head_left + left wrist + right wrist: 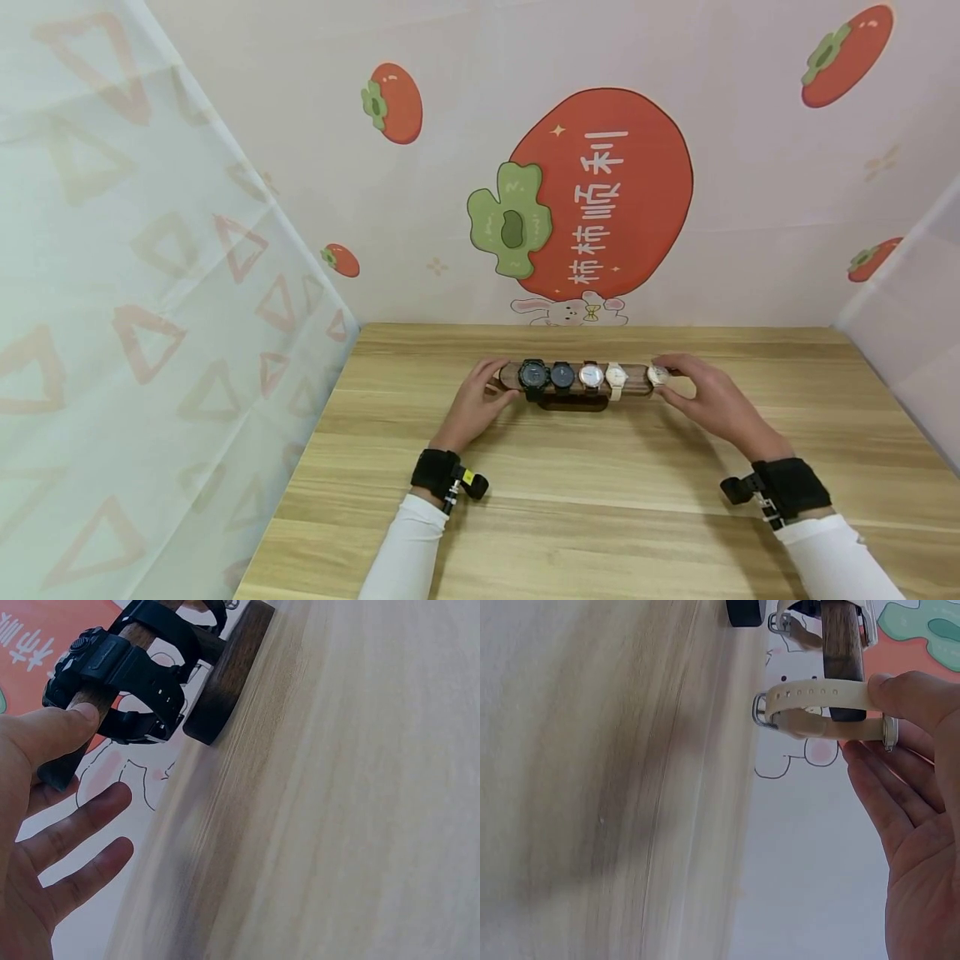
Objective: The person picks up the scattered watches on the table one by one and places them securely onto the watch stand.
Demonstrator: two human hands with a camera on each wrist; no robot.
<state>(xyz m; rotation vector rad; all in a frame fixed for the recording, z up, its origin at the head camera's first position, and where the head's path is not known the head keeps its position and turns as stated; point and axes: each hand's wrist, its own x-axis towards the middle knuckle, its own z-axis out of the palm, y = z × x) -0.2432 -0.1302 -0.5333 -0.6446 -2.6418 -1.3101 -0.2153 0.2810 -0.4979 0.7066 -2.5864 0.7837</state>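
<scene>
A dark wooden watch stand [634, 379] has a long horizontal bar raised on a dark base [573, 404]. My left hand [475, 404] holds the bar's left end, its thumb on the wood and two fingers spread free in the left wrist view. Closest to it hangs a bulky black watch [101, 660]. My right hand [708, 396] pinches a cream-strapped watch [817, 695] by its case at the bar's right end. That buckled strap loops around the bar's tip. Between the hands hang a second dark watch [562, 375], a white-dial watch [591, 376] and another cream watch [616, 377].
The stand is near the back of a wood-grain table [600, 517]. Behind it rises a pale backdrop [750, 250] with printed persimmons, and a patterned sheet [187, 333] hangs on the left. Both wrists wear black camera straps.
</scene>
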